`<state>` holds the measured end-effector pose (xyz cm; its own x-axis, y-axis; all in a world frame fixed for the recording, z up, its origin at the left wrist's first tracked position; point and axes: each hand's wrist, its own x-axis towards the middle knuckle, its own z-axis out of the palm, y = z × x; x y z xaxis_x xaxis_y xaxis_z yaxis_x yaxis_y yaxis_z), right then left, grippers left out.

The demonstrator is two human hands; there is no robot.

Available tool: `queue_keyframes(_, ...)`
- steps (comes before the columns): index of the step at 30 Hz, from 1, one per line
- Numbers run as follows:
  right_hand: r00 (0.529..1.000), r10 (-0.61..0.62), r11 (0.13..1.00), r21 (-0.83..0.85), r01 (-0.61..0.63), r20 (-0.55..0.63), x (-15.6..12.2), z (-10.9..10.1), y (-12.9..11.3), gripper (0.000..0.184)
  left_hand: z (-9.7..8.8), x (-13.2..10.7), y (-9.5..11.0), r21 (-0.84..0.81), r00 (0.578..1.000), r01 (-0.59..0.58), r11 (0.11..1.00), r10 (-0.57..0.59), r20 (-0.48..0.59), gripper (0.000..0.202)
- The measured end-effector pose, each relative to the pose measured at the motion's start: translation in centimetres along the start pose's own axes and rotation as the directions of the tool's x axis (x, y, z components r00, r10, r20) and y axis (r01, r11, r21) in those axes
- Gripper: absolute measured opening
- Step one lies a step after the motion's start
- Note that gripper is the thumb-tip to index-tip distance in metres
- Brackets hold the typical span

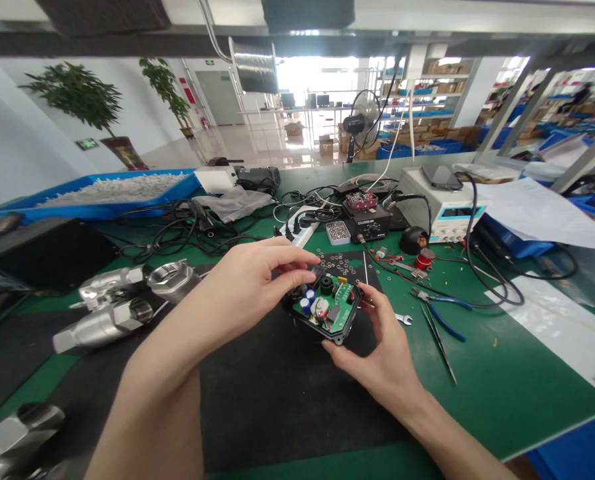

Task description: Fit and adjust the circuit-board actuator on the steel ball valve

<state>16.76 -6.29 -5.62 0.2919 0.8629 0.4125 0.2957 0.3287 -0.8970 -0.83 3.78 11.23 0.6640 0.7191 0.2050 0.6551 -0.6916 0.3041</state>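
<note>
A green circuit board [333,308] with blue capacitors, a black round part and a yellow part sits in a black housing above a black mat [272,387]. My left hand [257,277] reaches over its far left corner, fingertips pinched together at the board's top edge; what they pinch is too small to make out. My right hand [384,347] cups the housing from the right and below, thumb on its near edge and fingers along its right side. Several small washers [341,265] lie scattered just beyond the board.
Metal cylindrical housings [112,307] lie at the left. Blue-handled pliers [440,310], tweezers [440,343] and a small wrench [404,319] lie right of the board. Behind stand a soldering station [370,227], a power supply [444,210], tangled cables and a blue tray [102,193].
</note>
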Motion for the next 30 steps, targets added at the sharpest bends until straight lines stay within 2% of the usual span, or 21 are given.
queue_keyframes(5,1.000,-0.027,1.000,-0.014,0.027,0.000,-0.10,0.11,0.03,0.089,0.81,0.05,-0.24,-0.057,0.997,-0.061,0.997,0.064,0.053,0.024)
queue_keyframes(13,0.999,-0.044,0.998,-0.044,0.044,0.004,-0.20,0.05,-0.06,0.088,0.69,0.32,-0.55,-0.047,0.988,-0.119,0.992,0.124,0.095,0.022)
queue_keyframes(21,1.000,-0.022,0.999,-0.030,0.022,0.001,-0.17,0.14,0.06,0.089,0.92,0.48,-0.39,-0.012,0.980,-0.184,0.983,0.184,0.076,0.022)
queue_keyframes(30,1.000,-0.023,0.999,-0.032,0.023,0.000,-0.12,0.10,-0.01,0.089,1.14,0.50,-0.39,-0.020,0.979,-0.194,0.981,0.195,0.058,0.022)
